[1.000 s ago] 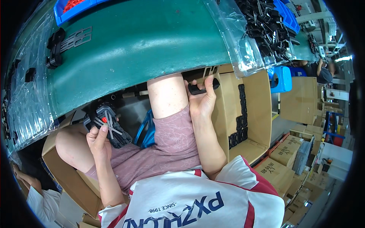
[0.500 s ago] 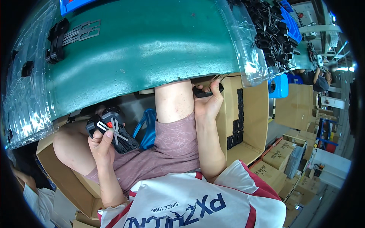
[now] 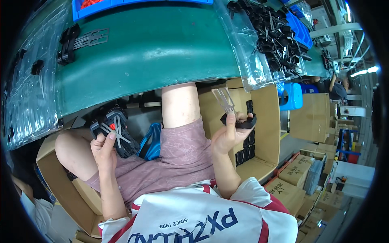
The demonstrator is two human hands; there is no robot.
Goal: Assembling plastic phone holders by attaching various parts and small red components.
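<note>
My right hand [image 3: 229,135] is closed around a black plastic piece with a slotted metal plate [image 3: 224,101] standing up from it, over the open carton at my right. My left hand [image 3: 104,150] pinches a black part with pale metal strips [image 3: 108,130] near my bent knee; a small red piece shows beside the strips. Behind it is a bulky dark object with crossed grey bands [image 3: 123,133], and I cannot tell what it is. On the green table [image 3: 150,48] lies a similar black part with slotted metal plates [image 3: 71,44].
Rows of black pieces line the carton [image 3: 265,129] at my right. Another carton [image 3: 60,178] stands at my left. Clear plastic sheeting [image 3: 255,73] covers both table sides, with a pile of black metal-pronged parts [image 3: 279,44] at right. Blue bins [image 3: 97,12] edge the far side.
My right hand has come out from beside the table edge, moving right and toward me, lifting the black piece with its metal plate over the carton. My left hand keeps its hold. The view has shifted slightly.
</note>
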